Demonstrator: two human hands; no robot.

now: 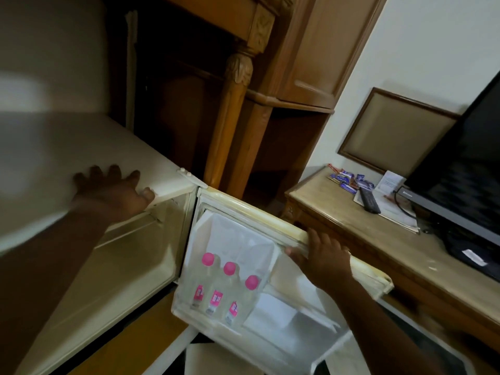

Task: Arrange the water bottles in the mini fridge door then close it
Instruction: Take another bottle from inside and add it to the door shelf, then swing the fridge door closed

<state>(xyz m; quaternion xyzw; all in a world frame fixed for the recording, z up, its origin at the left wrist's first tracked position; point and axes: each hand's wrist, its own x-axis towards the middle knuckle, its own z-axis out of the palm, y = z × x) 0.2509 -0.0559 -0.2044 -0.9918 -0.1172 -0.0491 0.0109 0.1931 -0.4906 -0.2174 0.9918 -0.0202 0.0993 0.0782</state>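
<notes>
— So, what's on the left?
— I see the left hand (113, 189) flat on the fridge top (81, 147), fingers spread, thumb hooked over its front edge.
— And rightward?
— Three pink-capped bottles (229, 269) stand together in the open door (243, 239) shelf; the right hand (323, 257) grips the door's upper edge.

Both arms out, both hands planted.

The left hand (113, 189) lies palm-down, fingers spread flat, thumb hooked over an edge, forearm running back toward the lower left. The right hand (323, 259) reaches forward from the lower right, fingers curled over a rim, thumb pressed underneath, wrist straight, arm stretched long.
</notes>
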